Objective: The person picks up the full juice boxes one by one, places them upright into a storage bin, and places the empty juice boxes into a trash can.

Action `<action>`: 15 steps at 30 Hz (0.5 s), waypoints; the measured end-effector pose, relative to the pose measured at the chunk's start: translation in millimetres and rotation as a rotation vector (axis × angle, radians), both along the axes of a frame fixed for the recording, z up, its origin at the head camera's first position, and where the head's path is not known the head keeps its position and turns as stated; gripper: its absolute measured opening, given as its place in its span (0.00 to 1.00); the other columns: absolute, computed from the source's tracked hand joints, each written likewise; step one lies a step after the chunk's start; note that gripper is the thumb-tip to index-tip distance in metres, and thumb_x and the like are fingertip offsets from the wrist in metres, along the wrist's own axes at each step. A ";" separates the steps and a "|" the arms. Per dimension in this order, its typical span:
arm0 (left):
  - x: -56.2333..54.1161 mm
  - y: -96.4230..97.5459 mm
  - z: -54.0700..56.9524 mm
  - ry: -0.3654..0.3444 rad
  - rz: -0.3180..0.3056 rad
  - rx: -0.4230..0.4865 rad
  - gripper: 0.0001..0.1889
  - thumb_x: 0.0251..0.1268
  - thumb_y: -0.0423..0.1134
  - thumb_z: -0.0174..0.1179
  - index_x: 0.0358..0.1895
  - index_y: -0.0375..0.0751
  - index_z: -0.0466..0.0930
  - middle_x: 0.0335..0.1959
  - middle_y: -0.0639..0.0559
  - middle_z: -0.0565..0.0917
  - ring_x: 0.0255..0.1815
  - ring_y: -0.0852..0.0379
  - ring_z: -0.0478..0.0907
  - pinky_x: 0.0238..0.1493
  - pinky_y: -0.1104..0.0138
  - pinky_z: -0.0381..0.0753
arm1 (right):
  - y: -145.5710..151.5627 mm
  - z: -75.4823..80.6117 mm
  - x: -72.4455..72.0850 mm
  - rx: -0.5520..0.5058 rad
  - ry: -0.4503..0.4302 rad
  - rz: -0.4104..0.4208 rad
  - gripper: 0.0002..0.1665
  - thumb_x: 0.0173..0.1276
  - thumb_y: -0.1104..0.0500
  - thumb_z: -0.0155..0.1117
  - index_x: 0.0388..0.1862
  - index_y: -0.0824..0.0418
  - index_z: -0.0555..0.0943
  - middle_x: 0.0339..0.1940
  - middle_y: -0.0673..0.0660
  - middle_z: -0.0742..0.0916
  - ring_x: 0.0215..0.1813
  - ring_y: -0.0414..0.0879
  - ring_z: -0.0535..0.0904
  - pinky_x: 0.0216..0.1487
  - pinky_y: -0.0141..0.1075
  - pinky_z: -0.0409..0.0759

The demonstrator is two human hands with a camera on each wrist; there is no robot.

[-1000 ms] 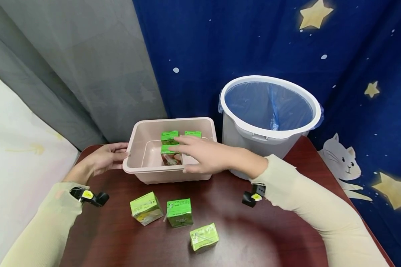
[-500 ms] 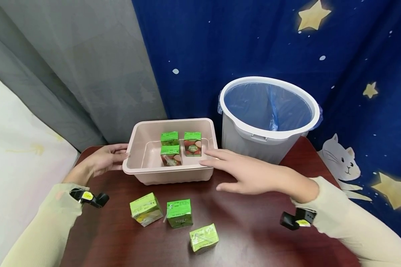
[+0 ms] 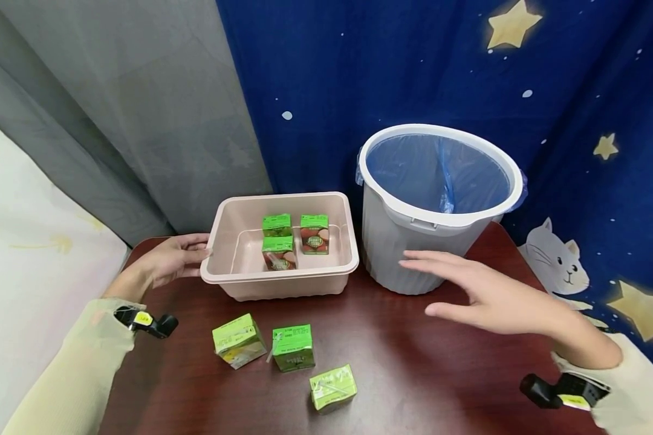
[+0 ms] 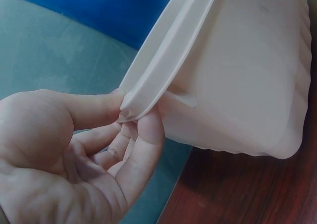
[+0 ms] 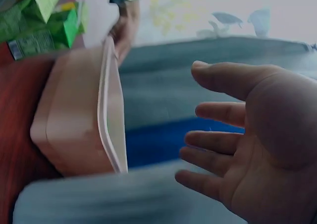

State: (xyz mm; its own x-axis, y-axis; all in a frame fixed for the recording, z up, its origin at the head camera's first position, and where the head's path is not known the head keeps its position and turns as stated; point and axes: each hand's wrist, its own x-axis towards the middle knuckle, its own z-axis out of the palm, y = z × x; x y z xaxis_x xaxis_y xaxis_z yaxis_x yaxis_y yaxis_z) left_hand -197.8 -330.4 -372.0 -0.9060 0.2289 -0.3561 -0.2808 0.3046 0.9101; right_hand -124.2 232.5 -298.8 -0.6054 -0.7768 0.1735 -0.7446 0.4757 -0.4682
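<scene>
A pale pink plastic bin (image 3: 283, 288) stands on the dark red table, its left rim pinched between the thumb and fingers of my left hand (image 3: 171, 260). The left wrist view shows that pinch on the rim (image 4: 158, 65) closely. Inside the bin are three small drink cartons with green tops, one of them a red-fronted carton (image 3: 314, 235) at the right. My right hand (image 3: 484, 296), fingers extended and holding nothing, hovers over the table in front of the grey trash can (image 3: 402, 260). In the right wrist view its palm (image 5: 267, 159) is bare.
Three more cartons lie in front of the bin: a yellow-green carton (image 3: 238, 341), a green carton (image 3: 294, 348) with a straw, and a light green carton (image 3: 333, 388). The trash can has a blue bag liner (image 3: 413, 175). Curtains hang behind the table.
My right hand has moved from above the bin out to the right, uncovering the cartons inside. My left hand keeps its hold on the rim, and the cartons stay put.
</scene>
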 end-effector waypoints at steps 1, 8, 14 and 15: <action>-0.1 0.2 0.4 0.000 0.002 -0.001 0.37 0.79 0.35 0.56 0.80 0.27 0.47 0.58 0.50 0.77 0.49 0.61 0.83 0.48 0.63 0.86 | 6.9 -0.3 -0.4 -0.021 -0.018 -0.010 0.39 0.71 0.56 0.70 0.78 0.46 0.67 0.76 0.49 0.72 0.76 0.41 0.65 0.70 0.22 0.61; 0.3 0.3 1.0 -0.001 -0.004 0.009 0.37 0.79 0.35 0.56 0.80 0.26 0.45 0.55 0.53 0.79 0.49 0.61 0.83 0.48 0.63 0.87 | 53.4 3.8 -4.1 -0.201 -0.242 -0.099 0.31 0.73 0.70 0.63 0.72 0.53 0.72 0.69 0.50 0.79 0.67 0.37 0.76 0.61 0.26 0.76; 0.6 0.5 -0.4 -0.003 0.002 0.014 0.37 0.79 0.35 0.56 0.80 0.26 0.45 0.55 0.53 0.78 0.49 0.62 0.83 0.48 0.63 0.87 | 88.2 11.7 -17.9 -0.339 -0.333 -0.220 0.21 0.77 0.74 0.51 0.66 0.66 0.71 0.61 0.55 0.84 0.58 0.43 0.84 0.54 0.30 0.82; 0.6 0.5 -0.7 -0.002 0.002 0.013 0.37 0.79 0.35 0.56 0.80 0.26 0.45 0.56 0.52 0.78 0.49 0.62 0.83 0.48 0.63 0.87 | 93.7 12.3 -21.6 -0.367 -0.353 -0.252 0.19 0.79 0.74 0.49 0.65 0.66 0.71 0.59 0.55 0.85 0.56 0.43 0.85 0.53 0.31 0.83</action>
State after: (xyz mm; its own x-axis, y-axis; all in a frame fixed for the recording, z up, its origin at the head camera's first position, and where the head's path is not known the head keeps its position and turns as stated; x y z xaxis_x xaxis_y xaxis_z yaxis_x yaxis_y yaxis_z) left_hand -197.2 -329.9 -372.7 -0.9056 0.2317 -0.3554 -0.2836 0.2925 0.9133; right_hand -145.8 326.2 -286.6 -0.8347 -0.5274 0.1585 -0.3973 0.3774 -0.8365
